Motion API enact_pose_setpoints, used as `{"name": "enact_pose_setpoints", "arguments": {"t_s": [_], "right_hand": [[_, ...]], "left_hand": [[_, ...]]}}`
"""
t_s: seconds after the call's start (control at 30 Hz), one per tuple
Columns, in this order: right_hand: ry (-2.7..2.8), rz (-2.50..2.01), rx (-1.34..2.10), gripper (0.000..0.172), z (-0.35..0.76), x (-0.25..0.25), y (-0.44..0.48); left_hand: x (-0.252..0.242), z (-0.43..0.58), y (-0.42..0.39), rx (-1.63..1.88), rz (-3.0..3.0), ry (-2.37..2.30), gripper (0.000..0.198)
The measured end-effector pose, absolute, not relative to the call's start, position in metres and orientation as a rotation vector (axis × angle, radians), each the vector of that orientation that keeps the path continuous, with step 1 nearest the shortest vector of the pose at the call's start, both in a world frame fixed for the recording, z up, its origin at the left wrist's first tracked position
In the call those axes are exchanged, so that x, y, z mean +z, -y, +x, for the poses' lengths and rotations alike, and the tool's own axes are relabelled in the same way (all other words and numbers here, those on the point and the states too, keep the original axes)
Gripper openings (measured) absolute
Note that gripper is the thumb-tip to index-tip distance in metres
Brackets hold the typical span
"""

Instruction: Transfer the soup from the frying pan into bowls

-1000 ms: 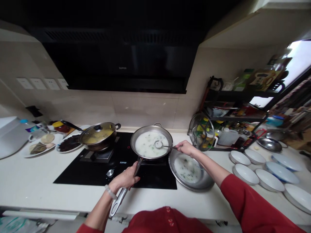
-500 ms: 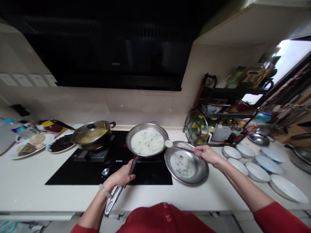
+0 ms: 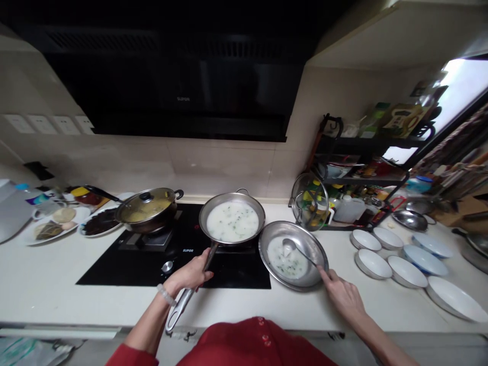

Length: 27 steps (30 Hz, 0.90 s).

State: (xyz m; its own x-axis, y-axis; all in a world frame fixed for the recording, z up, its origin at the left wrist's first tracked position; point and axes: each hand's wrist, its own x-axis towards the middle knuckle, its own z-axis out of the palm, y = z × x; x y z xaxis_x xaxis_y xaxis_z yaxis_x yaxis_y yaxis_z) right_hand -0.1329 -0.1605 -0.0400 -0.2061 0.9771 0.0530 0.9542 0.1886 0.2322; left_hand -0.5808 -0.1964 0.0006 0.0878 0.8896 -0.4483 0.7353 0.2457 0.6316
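My left hand [image 3: 193,272] is closed around the long metal handle of a frying pan [image 3: 262,223] on the right burner. White soup [image 3: 232,222] with green bits fills much of that pan. Just to its right, on the counter, stands a wide steel basin [image 3: 318,249] holding a smaller pool of the same soup. With fingers wrapped round its handle, my right hand [image 3: 342,294] grips a ladle [image 3: 303,254] at the basin's right rim. The ladle's bowl is over the soup in the basin, at or near its surface.
A lidded pan [image 3: 147,211] sits on the left burner of the black cooktop [image 3: 114,264]. Plates of food [image 3: 57,223] lie farther left. Several white bowls [image 3: 406,272] stand at the right. Behind the basin are a glass lid [image 3: 309,201] and a bottle rack [image 3: 362,180].
My right hand has come down and nearer, bringing the ladle from the frying pan's right rim into the steel basin. My left hand stays on the pan handle.
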Motion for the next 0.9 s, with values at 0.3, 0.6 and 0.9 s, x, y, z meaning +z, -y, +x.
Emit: {"name": "enact_pose_setpoints", "arguments": {"t_s": [0.3,0.6,0.9], "right_hand": [[-2.724,2.226,-0.031,0.04,-0.179,0.013,0.116],[-2.643,1.753,-0.084,0.04,-0.302,0.04,0.079],[-2.584,1.952,-0.828,0.032,-0.322,0.032,0.049]], "left_hand": [[0.006,-0.578,0.197,0.219,1.499,-1.702,0.089],[0.007,-0.577,0.197,0.227,1.527,-1.707,0.086],[0.01,-0.576,0.197,0.239,1.544,-1.738,0.084]]}}
